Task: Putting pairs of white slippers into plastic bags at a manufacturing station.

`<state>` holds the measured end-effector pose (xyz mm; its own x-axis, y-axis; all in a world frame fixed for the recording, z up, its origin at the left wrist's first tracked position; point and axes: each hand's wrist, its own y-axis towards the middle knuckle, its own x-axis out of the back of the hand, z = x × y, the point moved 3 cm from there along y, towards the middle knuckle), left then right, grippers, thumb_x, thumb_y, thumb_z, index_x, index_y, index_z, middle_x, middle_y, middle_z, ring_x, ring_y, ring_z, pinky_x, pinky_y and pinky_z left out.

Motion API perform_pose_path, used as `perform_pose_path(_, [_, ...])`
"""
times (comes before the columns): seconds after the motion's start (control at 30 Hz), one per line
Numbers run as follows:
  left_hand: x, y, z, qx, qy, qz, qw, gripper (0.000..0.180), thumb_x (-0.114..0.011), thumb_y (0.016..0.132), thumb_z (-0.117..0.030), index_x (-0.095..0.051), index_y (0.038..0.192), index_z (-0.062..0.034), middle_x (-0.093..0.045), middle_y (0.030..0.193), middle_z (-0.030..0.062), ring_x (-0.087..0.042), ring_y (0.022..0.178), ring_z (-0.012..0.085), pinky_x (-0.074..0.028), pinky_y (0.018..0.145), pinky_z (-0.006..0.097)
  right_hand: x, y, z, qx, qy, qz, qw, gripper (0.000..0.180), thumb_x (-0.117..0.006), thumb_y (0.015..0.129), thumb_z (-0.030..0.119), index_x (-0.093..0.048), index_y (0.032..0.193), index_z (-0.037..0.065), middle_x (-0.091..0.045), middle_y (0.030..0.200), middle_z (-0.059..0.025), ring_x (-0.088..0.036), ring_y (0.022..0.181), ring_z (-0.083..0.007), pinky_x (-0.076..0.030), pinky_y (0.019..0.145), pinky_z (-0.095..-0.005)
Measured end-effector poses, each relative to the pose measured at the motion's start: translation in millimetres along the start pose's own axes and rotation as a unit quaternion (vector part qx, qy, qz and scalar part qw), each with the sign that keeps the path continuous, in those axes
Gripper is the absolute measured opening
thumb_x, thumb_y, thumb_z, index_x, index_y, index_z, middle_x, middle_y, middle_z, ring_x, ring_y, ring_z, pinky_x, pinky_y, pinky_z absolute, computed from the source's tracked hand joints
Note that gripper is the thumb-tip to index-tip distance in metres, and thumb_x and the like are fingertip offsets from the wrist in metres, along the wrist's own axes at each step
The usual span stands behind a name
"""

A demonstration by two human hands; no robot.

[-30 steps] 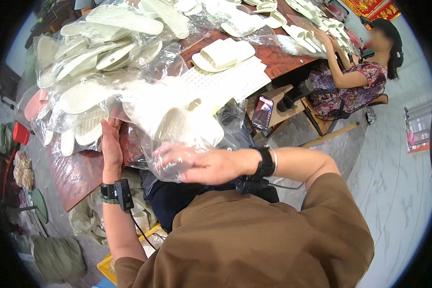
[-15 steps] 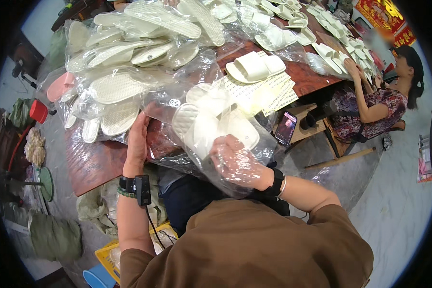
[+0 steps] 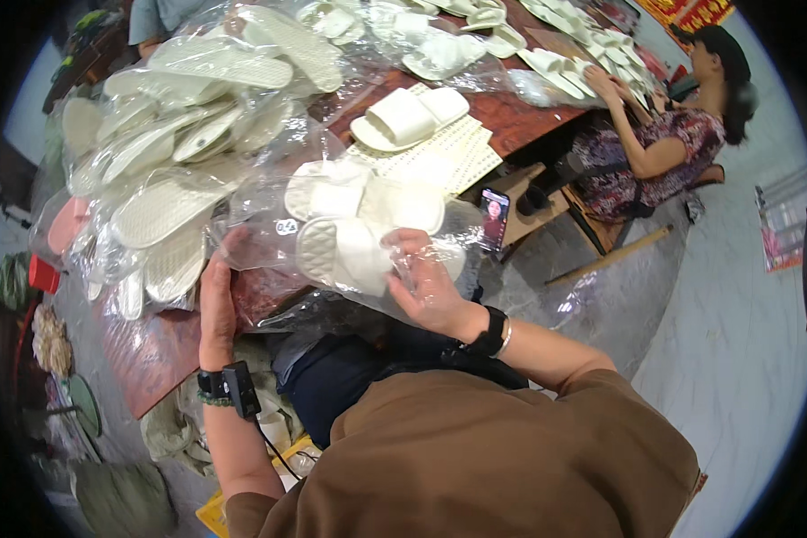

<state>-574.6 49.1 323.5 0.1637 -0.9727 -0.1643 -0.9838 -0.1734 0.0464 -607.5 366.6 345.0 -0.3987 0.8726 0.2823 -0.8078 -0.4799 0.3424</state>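
A pair of white slippers (image 3: 345, 247) lies inside a clear plastic bag (image 3: 255, 231) in front of me, with a small round sticker near the bag's left end. My right hand (image 3: 429, 289) grips the near slipper at its right side, thumb and fingers curled round its edge; glossy film lies about the fingers, and I cannot tell whether the hand is inside the bag. At the bag's left end, my left hand (image 3: 217, 305) holds the plastic edge between thumb and fingers. Just beyond the bag, another white slipper pair (image 3: 410, 117) rests on sticker sheets (image 3: 462, 157).
Bagged white slippers (image 3: 175, 202) are heaped at the left of the reddish table (image 3: 152, 359), with a pink slipper (image 3: 65, 224) beside them. A phone (image 3: 493, 218) stands on a wooden stool (image 3: 547, 215) at right. Beyond it a co-worker (image 3: 646, 148) handles slippers; another person's sleeve (image 3: 157, 20) shows at far left.
My view has turned, so the scene sits further left. The bagged slippers now lie flatter and more level, and my right hand has shifted to the near slipper's right edge.
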Motion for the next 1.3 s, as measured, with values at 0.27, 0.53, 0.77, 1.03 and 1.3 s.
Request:
perform_pose_path(0.27, [11.1,-3.2,7.4,0.044,0.046,-0.029,0.998,0.042,-0.052,0.098,-0.020,-0.064,0.128,0.0070,-0.063,0.134,0.0143,-0.055,0.127,0.0201,-0.037,0.110,0.032,1.8,6.9,-9.8,-0.095,-0.078,0.079,0.989,0.058,-0.052,0.083,-0.011,-0.036,0.138,0.001,-0.040,0.149,-0.0240,-0.049,0.135,-0.0368,-0.049,0.099,-0.0381])
perform_pose_path(0.53, [17.1,-1.1,15.8,0.006,-0.019,-0.036,0.999,0.045,-0.047,0.090,-0.012,-0.063,0.123,0.0134,-0.060,0.137,0.0200,-0.047,0.137,0.0304,-0.026,0.119,0.039,9.7,23.8,-11.1,-0.005,-0.282,0.127,0.951,0.061,-0.073,0.072,-0.002,-0.055,0.130,0.005,-0.047,0.146,-0.0188,-0.050,0.130,-0.0406,-0.048,0.101,-0.0413])
perform_pose_path(0.77, [19.6,-9.5,18.2,0.016,-0.108,-0.084,0.990,0.048,-0.045,0.089,-0.011,-0.059,0.126,0.0159,-0.059,0.138,0.0224,-0.048,0.136,0.0302,-0.029,0.118,0.039,-25.8,48.6,-36.3,0.184,-0.322,0.043,0.928,0.052,-0.065,0.075,0.015,-0.057,0.125,0.002,-0.055,0.130,-0.0228,-0.032,0.142,-0.0506,-0.032,0.112,-0.0597])
perform_pose_path(1.03, [-10.6,-64.9,4.8,0.065,-0.096,-0.155,0.981,0.040,-0.043,0.090,-0.004,-0.066,0.119,0.0099,-0.058,0.142,0.0185,-0.054,0.128,0.0241,-0.038,0.111,0.036,6.5,89.1,-44.9,0.135,-0.255,0.220,0.932,0.035,-0.067,0.078,0.015,-0.066,0.113,0.013,-0.061,0.125,-0.0176,-0.027,0.147,-0.0468,-0.029,0.111,-0.0619])
perform_pose_path(1.3, [-30.3,-104.4,-28.8,-0.032,-0.031,-0.211,0.977,0.058,-0.053,0.097,-0.008,-0.034,0.150,0.0022,-0.062,0.129,0.0178,-0.058,0.122,0.0258,-0.042,0.107,0.037,2.5,106.8,-34.6,0.160,-0.278,0.364,0.874,0.044,-0.076,0.063,0.009,-0.070,0.106,0.013,-0.062,0.112,-0.0147,-0.045,0.126,-0.0400,-0.035,0.105,-0.0517])
